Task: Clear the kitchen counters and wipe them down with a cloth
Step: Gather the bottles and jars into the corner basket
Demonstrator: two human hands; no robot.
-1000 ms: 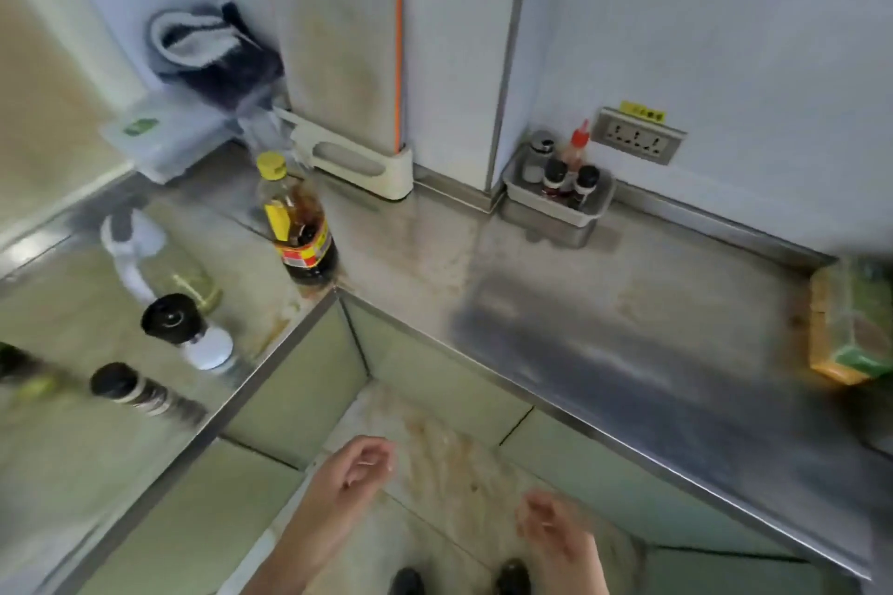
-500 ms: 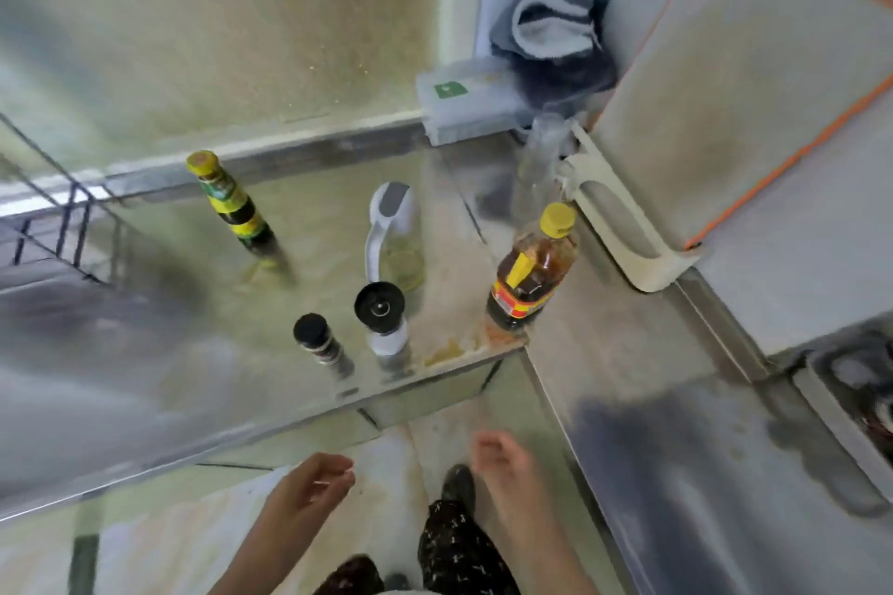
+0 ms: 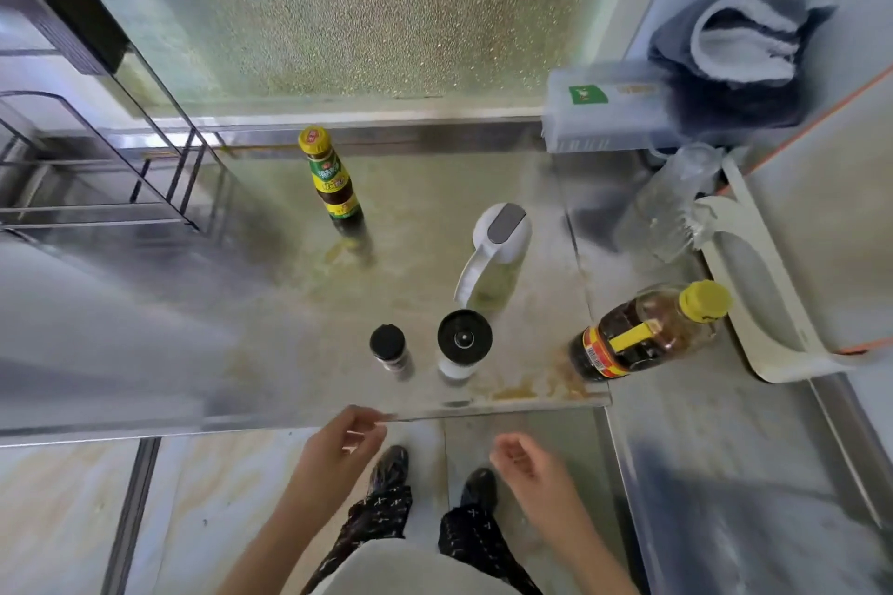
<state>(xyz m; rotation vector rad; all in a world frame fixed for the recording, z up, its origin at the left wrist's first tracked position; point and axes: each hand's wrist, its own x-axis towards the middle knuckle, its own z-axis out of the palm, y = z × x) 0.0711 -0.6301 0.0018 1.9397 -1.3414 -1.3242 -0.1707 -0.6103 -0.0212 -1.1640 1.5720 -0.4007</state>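
Note:
On the stained steel counter (image 3: 270,304) stand a tall sauce bottle with a yellow cap (image 3: 332,181), a white-topped oil dispenser (image 3: 493,251), a small black-capped shaker (image 3: 390,350), a black-lidded grinder (image 3: 463,348) and a brown oil bottle with a yellow cap (image 3: 647,333). A dark and white cloth (image 3: 739,48) lies on a clear plastic box (image 3: 604,109) at the back right. My left hand (image 3: 340,444) hovers at the counter's front edge, fingers loosely curled, holding nothing. My right hand (image 3: 524,461) hangs below the edge, relaxed and empty.
A cutting board in a white stand (image 3: 773,285) leans on the right wall beside a clear glass (image 3: 671,203). A black wire rack (image 3: 121,169) stands at the left. Frosted glass backs the counter. My legs and shoes show above the tiled floor below.
The view has swung left from the right-hand counter toward the bottles. Both hands have risen closer to the counter's front edge.

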